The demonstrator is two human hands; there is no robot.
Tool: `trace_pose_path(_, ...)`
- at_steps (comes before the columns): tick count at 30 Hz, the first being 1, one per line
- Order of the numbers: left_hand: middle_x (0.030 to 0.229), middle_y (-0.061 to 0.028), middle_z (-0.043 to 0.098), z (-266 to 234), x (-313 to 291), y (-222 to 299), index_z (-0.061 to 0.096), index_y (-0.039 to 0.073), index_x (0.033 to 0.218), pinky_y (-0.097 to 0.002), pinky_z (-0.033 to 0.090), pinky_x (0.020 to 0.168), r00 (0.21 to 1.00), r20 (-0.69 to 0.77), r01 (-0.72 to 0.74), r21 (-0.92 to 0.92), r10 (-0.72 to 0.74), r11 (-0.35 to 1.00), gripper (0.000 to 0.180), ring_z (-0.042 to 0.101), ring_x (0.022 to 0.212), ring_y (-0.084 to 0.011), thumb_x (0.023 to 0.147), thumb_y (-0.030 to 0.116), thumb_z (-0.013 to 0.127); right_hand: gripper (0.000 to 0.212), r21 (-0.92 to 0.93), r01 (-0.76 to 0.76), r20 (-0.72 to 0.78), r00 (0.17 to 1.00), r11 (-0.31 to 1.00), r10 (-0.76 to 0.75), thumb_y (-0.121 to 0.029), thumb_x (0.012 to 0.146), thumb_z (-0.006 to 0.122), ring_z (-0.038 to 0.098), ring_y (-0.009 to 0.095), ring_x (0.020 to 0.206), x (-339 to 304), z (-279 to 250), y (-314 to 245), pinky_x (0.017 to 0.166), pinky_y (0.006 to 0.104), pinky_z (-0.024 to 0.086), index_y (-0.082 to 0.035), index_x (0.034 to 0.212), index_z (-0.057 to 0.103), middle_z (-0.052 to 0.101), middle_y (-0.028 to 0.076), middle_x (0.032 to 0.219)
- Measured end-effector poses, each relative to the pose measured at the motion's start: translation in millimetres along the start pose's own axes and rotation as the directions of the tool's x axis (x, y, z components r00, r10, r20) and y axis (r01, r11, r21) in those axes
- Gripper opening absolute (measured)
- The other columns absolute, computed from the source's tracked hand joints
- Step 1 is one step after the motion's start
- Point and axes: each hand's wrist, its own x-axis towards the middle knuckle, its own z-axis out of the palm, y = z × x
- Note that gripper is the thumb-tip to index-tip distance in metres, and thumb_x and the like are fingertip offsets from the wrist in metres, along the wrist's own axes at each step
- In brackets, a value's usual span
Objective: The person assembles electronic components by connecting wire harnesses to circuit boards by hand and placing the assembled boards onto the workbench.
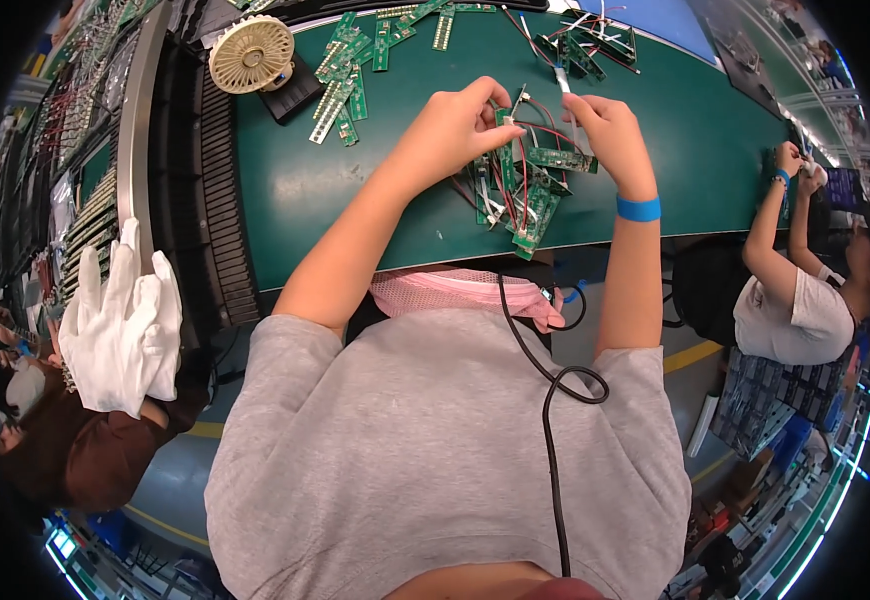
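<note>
Over the green work mat, my left hand (463, 128) has its fingers curled, with thumb and forefinger closed on a narrow green circuit board (505, 160) at the edge of a pile. To its right my right hand (610, 135) pinches a slim white stick-like tool (562, 82), its lower end pointing down toward the boards. Below and between the hands lies the heap of wired circuit boards (533, 225), tangled with red, black and white wires. The fingers partly hide what they touch.
Loose boards (343, 75) lie at the far left beside a small cream fan (252, 54). More wired boards (590, 45) sit at the far right. A black ribbed conveyor edge (223, 190) borders the mat's left. Co-workers sit on both sides, one wearing a white glove (123, 325).
</note>
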Motion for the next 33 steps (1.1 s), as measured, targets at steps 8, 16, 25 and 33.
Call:
trace_pose_path(8, 0.058, -0.0018, 0.054, 0, 0, 0, 0.045, 0.003, 0.09, -0.0196, 0.037, 0.04, 0.997, 0.063, 0.06, -0.372, -0.04, 0.926, 0.028, 0.052, 0.045, -0.0071, 0.077, 0.016, 0.066, 0.021, 0.783, -0.044, 0.128, 0.988, 0.621, -0.091, -0.01, 0.085, 0.051, 0.042, 0.005, 0.054, 0, 11, -7, 0.05, 0.0197, 0.032, 0.003, 0.098, 0.06, 0.048, -0.002, 0.06)
trace_pose_path(16, 0.069, -0.004, 0.056, -3, -6, 11, 0.045, 0.003, 0.095, -0.0194, 0.041, 0.044, 0.988, -0.149, -0.106, -0.531, 0.03, 0.841, 0.026, 0.059, 0.054, -0.0095, 0.078, 0.008, 0.064, 0.014, 0.774, -0.02, 0.12, 0.986, 0.633, -0.116, -0.013, 0.085, 0.055, 0.034, 0.001, 0.052, -29, -18, -47, 0.047, 0.0172, 0.026, 0.001, 0.082, 0.057, 0.043, -0.007, 0.059)
trace_pose_path(25, 0.078, -0.01, 0.06, -6, 2, 2, 0.039, 0.003, 0.099, -0.0213, 0.047, 0.05, 0.988, -0.15, -0.1, -0.748, -0.02, 0.656, 0.026, 0.063, 0.064, -0.0172, 0.083, 0.01, 0.059, 0.016, 0.748, -0.099, 0.258, 0.955, 0.657, -0.149, -0.014, 0.086, 0.053, 0.037, 0.001, 0.055, -34, -8, -47, 0.047, 0.0165, 0.027, -0.001, 0.079, 0.058, 0.048, -0.005, 0.067)
trace_pose_path(33, 0.082, -0.0122, 0.061, -5, 3, 1, 0.038, 0.004, 0.097, -0.0239, 0.049, 0.053, 0.992, -0.117, -0.067, -0.805, -0.046, 0.589, 0.025, 0.064, 0.067, -0.0198, 0.084, 0.012, 0.058, 0.015, 0.737, 0.163, 0.024, 0.963, 0.656, -0.267, -0.011, 0.085, 0.054, 0.045, 0.006, 0.07, -31, 2, -42, 0.063, 0.0183, 0.037, 0.003, 0.08, 0.059, 0.051, 0.002, 0.098)
